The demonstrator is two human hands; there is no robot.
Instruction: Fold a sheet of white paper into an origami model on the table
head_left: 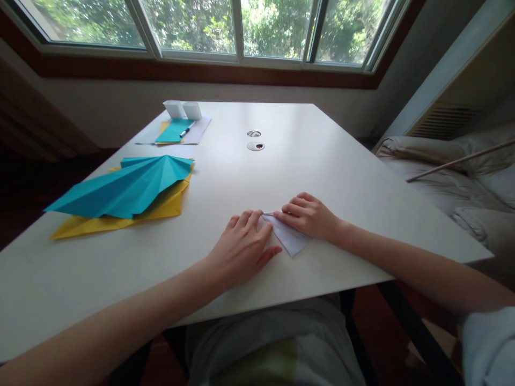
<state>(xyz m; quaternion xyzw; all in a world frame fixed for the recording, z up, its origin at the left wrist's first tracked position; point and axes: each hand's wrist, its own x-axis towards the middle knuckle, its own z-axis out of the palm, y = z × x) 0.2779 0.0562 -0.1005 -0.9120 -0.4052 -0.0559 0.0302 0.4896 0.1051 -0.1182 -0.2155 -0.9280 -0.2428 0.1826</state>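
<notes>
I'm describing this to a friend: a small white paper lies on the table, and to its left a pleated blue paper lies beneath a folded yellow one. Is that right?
Not quite: the head view shows the pleated blue paper lying on top of the folded yellow paper, left of the small white paper.

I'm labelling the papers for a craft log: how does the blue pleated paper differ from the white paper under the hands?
The blue paper looks much larger than the white paper. The blue paper spreads in fan-like pleats; the white paper's visible part is small and pointed. The blue paper lies untouched over yellow paper, while the left hand and right hand touch the white paper. Both are folded.
</notes>
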